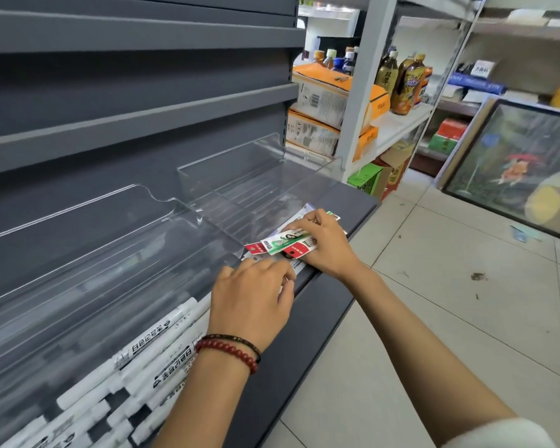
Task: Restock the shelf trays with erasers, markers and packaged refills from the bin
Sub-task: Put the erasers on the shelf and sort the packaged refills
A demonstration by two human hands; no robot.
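At the front lip of the dark grey metal shelf [353,202], grips a small fan of packaged refills [285,242] with the right hand [324,244]. Flat glossy cards, green-and-white and red, with fingers curled over the top and thumb laid along the far edge. Holds them low over more white cards lying in the right clear tray [233,169]; touching or apart, cannot tell.

Lays the left hand [253,299] alongside, fingers loosely bent, tips down on a white card at that tray's near edge. Cannot tell whether pinching it or only touching. Round dark-red beads [230,349] and a thin dark cord at that wrist.

Left of a thin transparent divider [220,226], smooth white cylindrical markers [143,350] with black print, heaped slantwise in the left clear tray [94,240], close against the left forearm. Tray walls glassy, with rounded notched corners, standing well above the goods.

Overhead, flat grey ledges [143,121] jutting out in steps. Beyond the shelf's squared front edge, to the right, pale tiled floor [466,302], wide and open beside both forearms.
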